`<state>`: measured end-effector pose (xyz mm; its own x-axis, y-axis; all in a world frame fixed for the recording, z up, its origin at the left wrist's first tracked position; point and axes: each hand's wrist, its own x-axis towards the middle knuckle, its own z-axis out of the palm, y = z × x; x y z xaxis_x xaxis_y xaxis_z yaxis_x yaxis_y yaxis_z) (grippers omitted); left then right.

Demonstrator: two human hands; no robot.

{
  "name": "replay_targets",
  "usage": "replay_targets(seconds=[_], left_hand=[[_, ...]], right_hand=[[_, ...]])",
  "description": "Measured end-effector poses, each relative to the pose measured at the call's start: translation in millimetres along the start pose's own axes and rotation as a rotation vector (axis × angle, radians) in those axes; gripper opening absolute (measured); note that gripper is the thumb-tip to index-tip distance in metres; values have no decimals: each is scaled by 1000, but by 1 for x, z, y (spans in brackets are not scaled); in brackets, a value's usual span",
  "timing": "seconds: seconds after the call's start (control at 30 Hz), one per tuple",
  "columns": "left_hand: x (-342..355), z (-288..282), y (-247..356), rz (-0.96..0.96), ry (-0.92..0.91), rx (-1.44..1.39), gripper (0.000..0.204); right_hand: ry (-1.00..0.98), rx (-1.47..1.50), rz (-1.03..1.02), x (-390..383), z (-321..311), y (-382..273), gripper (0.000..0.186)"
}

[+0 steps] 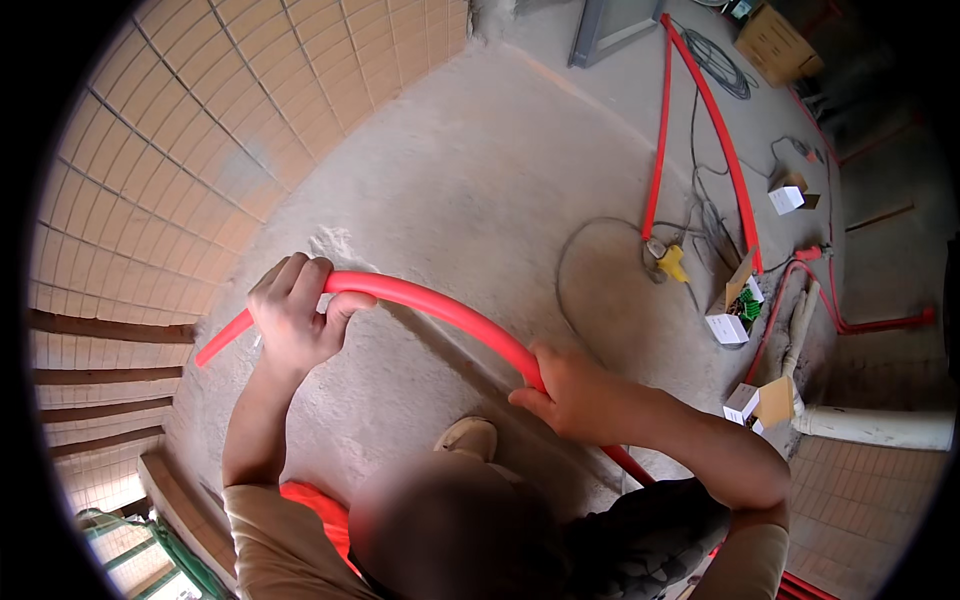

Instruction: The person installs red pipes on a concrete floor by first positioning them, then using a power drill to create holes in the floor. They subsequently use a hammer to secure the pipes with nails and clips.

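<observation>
Across the view runs a long red plastic pipe [440, 305], held up above the floor and arched between my hands. My left hand [292, 310] is wrapped round it near its left end, thumb along the underside, with a short length sticking out beyond. My right hand [580, 395] grips the pipe farther along, its thumb pressed against it. Past that hand the pipe carries on down and to the right, partly hidden behind my forearm. One of my shoes [467, 438] shows on the floor below.
More red pipes [722, 130] lie on the concrete floor at the right, beside dark cables [710, 65] and a yellow tool [671, 263]. Small open boxes [728, 328] stand near a white drainpipe [870, 427]. A cardboard box [778, 45] sits far right; a brick wall [220, 130] bounds the left.
</observation>
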<state>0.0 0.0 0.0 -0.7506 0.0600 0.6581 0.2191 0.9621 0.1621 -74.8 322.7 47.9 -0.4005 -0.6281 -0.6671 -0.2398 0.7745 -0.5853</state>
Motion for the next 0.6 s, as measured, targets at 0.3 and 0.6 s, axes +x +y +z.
replay_targets(seconds=[0.3,0.6], left_hand=[[15,-8,-17,123,-34,29,54],[-32,-19,-26,-623,-255,-278,38]], right_hand=[[67,62,-41,6,4,-2,41],[405,422,-151,23,-23,42,30]])
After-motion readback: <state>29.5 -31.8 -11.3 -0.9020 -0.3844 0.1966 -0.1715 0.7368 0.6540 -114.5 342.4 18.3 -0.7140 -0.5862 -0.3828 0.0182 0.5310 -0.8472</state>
